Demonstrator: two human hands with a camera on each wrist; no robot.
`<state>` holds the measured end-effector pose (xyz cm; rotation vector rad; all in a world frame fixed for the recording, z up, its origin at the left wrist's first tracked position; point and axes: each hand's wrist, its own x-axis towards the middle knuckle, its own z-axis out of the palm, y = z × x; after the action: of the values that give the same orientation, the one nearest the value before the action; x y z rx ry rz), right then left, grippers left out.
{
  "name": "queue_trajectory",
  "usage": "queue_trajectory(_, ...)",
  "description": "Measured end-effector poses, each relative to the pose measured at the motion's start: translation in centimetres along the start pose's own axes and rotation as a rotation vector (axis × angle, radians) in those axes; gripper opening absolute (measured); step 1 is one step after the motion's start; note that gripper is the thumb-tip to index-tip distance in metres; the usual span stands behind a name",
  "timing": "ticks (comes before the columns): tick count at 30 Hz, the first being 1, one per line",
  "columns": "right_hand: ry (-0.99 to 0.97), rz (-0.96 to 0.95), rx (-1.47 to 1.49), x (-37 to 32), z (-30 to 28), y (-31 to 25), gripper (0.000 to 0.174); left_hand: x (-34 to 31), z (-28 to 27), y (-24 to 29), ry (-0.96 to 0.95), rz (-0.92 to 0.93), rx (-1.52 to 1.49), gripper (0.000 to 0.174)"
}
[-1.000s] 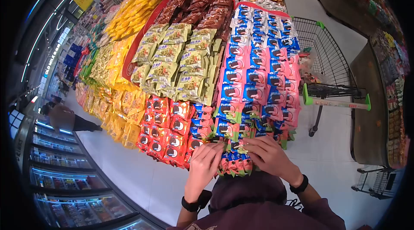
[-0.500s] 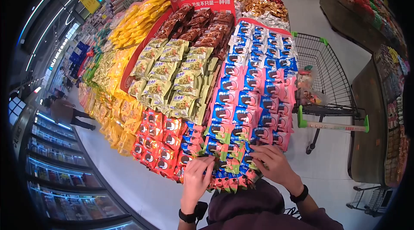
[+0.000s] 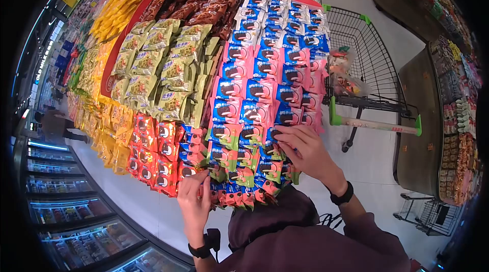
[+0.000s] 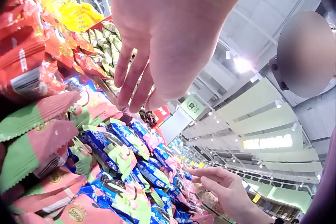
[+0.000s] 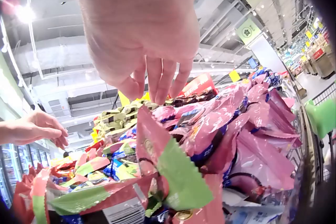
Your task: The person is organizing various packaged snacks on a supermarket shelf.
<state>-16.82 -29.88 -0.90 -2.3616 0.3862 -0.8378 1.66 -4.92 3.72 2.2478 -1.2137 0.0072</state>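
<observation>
Small blue snack packets with pink and green ends (image 3: 240,175) are stacked in rows at the front of the display. My left hand (image 3: 194,198) is at their front left corner, fingertips right at a green-and-pink packet. In the left wrist view its fingers (image 4: 137,79) reach down fairly straight above the packets, gripping nothing visible. My right hand (image 3: 308,152) lies over the right side of the rows, with fingertips at a blue packet (image 3: 272,137). Seen from the right wrist, its fingers (image 5: 157,79) slope down loosely over pink-edged packets (image 5: 210,134), with none between them.
Red packets (image 3: 165,157) adjoin on the left, with olive-green packets (image 3: 173,68) and brown packets (image 3: 214,4) behind. A shopping cart (image 3: 374,121) with green corners stands at the right. Freezers (image 3: 66,205) line the left; a person (image 3: 56,124) stands near them.
My hands, close together at the front packets a second ago, have spread apart. The right hand has gone farther up the rows, the left toward the red packets. The head view has shifted.
</observation>
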Motion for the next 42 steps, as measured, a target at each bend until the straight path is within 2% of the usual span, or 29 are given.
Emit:
queue_trajectory(4,0.056,0.028,-0.047,0.1,-1.2,0.5,0.019,0.3,0.2,0.3,-0.023,0.0,-0.023,0.016)
queue_trajectory(7,0.147,0.168,-0.049,-1.0,-1.9,1.7,0.019,0.2,0.3,0.7,-0.077,-0.009,-0.008,0.016)
queue_trajectory(10,0.237,0.222,-0.096,-2.6,-1.5,2.7,0.019,-0.5,0.4,0.1,-0.073,0.011,-0.001,0.016)
queue_trajectory(13,0.269,0.207,-0.105,-3.3,-0.8,2.6,0.019,-1.3,0.3,-0.6,-0.091,0.0,0.008,0.016)
queue_trajectory(16,0.226,0.213,-0.145,-3.7,-0.2,1.8,0.021,-2.3,-0.2,-0.8,-0.129,-0.065,-0.004,0.017)
queue_trajectory(19,0.234,0.186,-0.221,-3.7,-0.1,0.9,0.021,-3.0,-0.6,-1.7,-0.082,0.006,-0.017,0.017)
queue_trajectory(29,0.302,0.256,-0.318,-5.1,0.6,-3.1,0.021,-6.9,-5.0,-6.9,0.01,-0.008,-0.054,0.018)
queue_trajectory(33,0.198,0.432,-0.257,-6.1,1.2,-5.6,0.014,-8.4,-6.6,-9.2,0.052,-0.005,-0.059,0.017)
queue_trajectory(38,0.179,0.431,-0.252,-7.7,3.2,-4.2,0.013,-9.6,-8.1,-10.9,0.07,0.027,-0.068,0.017)
queue_trajectory(42,0.221,0.464,-0.307,-6.1,4.0,-7.3,0.015,-10.8,-9.1,-12.4,0.103,0.029,-0.095,0.016)
